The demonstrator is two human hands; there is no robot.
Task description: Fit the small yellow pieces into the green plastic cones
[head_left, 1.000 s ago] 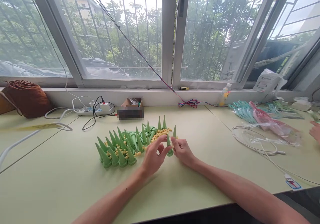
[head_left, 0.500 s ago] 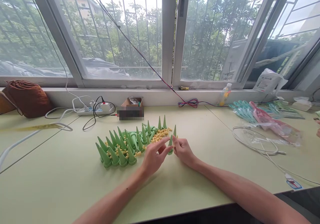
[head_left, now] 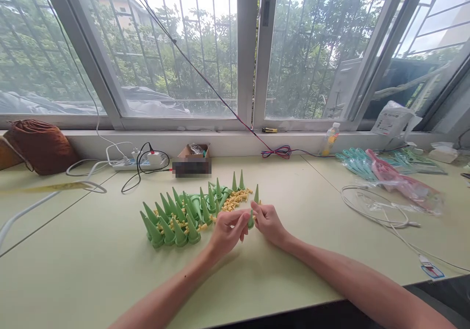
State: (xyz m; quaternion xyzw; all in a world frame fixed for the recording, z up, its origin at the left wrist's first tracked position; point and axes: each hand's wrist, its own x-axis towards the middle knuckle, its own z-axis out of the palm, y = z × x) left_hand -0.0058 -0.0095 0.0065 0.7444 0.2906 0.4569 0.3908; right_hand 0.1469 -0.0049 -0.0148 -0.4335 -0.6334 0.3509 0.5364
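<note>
Near six o'clock in view, the curled left hand and right hand pinch one green cone between them, and the bottle label near three o'clock is too tiny to read.

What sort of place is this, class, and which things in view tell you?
Probably a small workroom: a long table runs beneath large windows, with many green cones and small yellow pieces grouped on it, and a power strip lies near the back edge.
</note>
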